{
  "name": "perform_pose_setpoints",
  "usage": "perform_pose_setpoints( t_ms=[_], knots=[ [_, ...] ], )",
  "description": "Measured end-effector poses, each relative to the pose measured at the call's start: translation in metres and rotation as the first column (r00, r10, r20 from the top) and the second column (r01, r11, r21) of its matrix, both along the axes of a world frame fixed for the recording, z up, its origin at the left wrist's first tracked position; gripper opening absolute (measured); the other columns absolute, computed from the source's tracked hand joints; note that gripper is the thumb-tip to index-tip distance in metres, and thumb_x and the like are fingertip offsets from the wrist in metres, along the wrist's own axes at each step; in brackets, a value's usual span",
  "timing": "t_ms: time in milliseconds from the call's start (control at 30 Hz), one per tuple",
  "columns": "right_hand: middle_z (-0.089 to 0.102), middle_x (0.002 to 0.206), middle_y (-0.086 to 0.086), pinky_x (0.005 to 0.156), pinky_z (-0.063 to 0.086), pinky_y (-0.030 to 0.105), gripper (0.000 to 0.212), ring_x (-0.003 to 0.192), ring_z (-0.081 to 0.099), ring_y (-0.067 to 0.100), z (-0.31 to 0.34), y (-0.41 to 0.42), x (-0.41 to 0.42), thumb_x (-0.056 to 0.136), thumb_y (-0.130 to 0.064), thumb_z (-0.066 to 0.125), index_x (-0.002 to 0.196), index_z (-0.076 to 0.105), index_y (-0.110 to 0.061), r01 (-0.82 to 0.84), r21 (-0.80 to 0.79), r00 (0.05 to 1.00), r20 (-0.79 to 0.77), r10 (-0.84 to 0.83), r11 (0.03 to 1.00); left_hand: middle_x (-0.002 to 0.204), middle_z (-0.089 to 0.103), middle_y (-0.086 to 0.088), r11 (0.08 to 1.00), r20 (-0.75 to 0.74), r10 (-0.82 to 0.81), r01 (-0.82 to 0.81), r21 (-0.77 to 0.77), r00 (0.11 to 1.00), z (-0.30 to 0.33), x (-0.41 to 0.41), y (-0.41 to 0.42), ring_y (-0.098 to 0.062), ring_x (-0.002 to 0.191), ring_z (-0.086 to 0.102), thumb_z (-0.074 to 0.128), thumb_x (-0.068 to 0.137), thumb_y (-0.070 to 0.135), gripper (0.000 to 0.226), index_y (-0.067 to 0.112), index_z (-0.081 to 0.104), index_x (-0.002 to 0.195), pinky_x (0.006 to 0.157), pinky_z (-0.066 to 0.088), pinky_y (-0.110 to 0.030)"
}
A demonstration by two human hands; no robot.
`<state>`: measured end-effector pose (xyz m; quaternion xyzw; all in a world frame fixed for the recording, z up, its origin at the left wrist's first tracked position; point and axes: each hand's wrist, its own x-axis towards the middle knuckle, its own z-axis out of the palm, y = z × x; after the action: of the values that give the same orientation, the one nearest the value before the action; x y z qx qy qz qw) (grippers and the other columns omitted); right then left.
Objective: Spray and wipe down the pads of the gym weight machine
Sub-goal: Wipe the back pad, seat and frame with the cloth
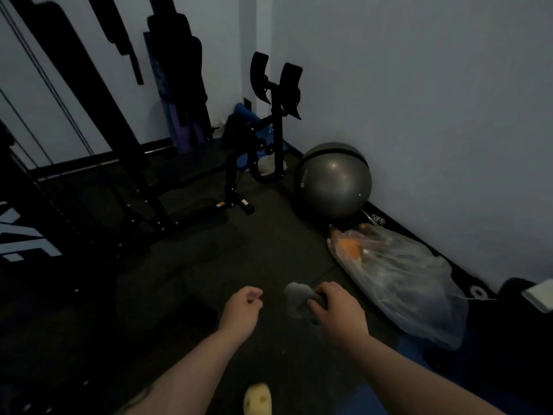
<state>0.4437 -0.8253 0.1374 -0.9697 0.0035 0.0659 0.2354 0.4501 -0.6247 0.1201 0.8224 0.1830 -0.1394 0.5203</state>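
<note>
My right hand (338,310) grips a crumpled grey cloth (297,298) in front of me, low over the dark floor. Beside it, my left hand (242,310) hangs with loosely curled fingers and holds nothing. The black weight machine (143,181) stands at the left, its frame and cables running up the wall. A dark padded bench (191,166) sits within it. Two curved black pads (276,79) rise on a post near the room's corner. No spray bottle shows in view.
A grey exercise ball (333,181) rests against the right wall. A clear plastic bag (398,280) with orange items lies on the floor at the right. Rolled mats (179,115) lean in the corner. A yellow slipper (257,399) shows at the bottom.
</note>
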Motion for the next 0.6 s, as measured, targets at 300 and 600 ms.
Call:
perform_pose_setpoints(
  t_ms=[300,600],
  knots=[
    [0.050,0.093,-0.016,0.061,0.034,0.014,0.011,0.080,0.050,-0.001,0.003,-0.010,0.125,0.090,-0.042,0.060,0.093,0.050,-0.040,0.064,0.003,0.997,-0.038,-0.063,0.998,0.113,0.059,0.007,0.997,-0.064,-0.059,0.063,0.053,0.996,-0.008,0.124,0.002,-0.008,0.104,0.056,0.054,0.093,0.014,0.024,0.026,0.059,0.114,0.092,0.048,-0.029],
    [0.054,0.093,-0.015,0.064,0.041,0.018,0.010,0.079,0.052,-0.001,0.015,-0.027,0.240,0.090,-0.041,0.061,0.094,0.052,-0.039,0.098,0.032,0.995,-0.018,-0.098,0.995,0.115,0.057,0.009,0.991,-0.007,-0.077,0.078,0.107,0.997,0.007,0.239,-0.012,-0.006,0.106,0.054,0.054,0.093,0.016,0.026,0.027,0.058,0.116,0.090,0.046,-0.026]
  ],
)
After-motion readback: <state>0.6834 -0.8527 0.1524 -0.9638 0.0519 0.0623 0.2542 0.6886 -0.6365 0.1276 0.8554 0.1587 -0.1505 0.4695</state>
